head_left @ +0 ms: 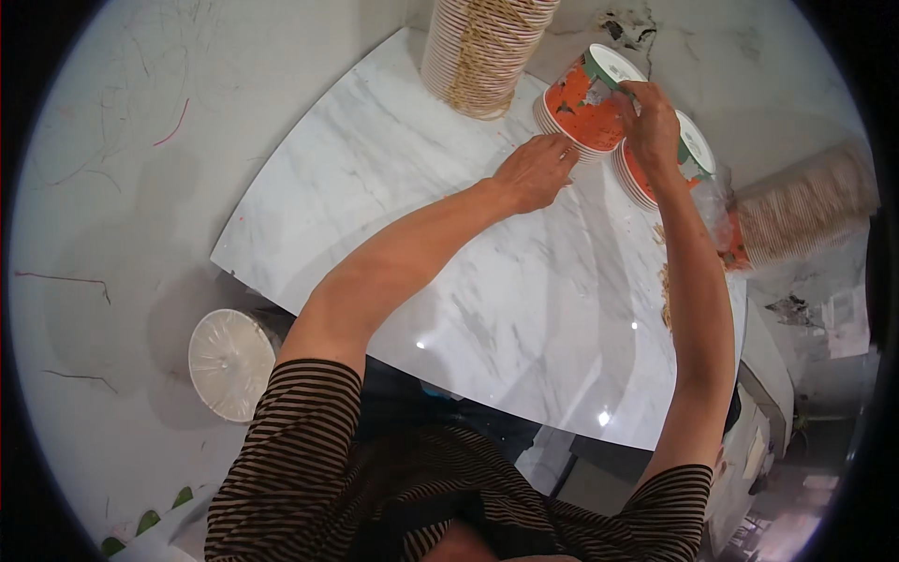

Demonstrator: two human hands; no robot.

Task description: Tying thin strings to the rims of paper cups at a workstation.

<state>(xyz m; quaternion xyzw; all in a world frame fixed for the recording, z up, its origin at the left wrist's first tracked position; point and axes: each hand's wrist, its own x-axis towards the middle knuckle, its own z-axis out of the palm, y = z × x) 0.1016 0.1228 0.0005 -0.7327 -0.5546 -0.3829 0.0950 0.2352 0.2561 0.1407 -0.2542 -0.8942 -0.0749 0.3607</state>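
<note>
While a pale, film-covered round container sits beyond the left side of the marbled table, a tall nested stack occupies the table's far edge. Right of it, the left hand has its fingers partly curled at the lower rims of the orange tub stack; whether they press cannot be told. That stack stands inverted near the far edge, white base up. The right hand bends its fingers against the stack's upper right side; a firm pinch cannot be confirmed. Just right is a 2nd orange stack, and farther right a wrapped stack.

Assessment: the tubs appear to be coated paperboard, hence light, somewhat slippery, stiff at the rims and liable to dent mid-wall. Recommended hold: 1 hand around the wall close to the base, 1 steadying the rims, with low pressure.
</note>
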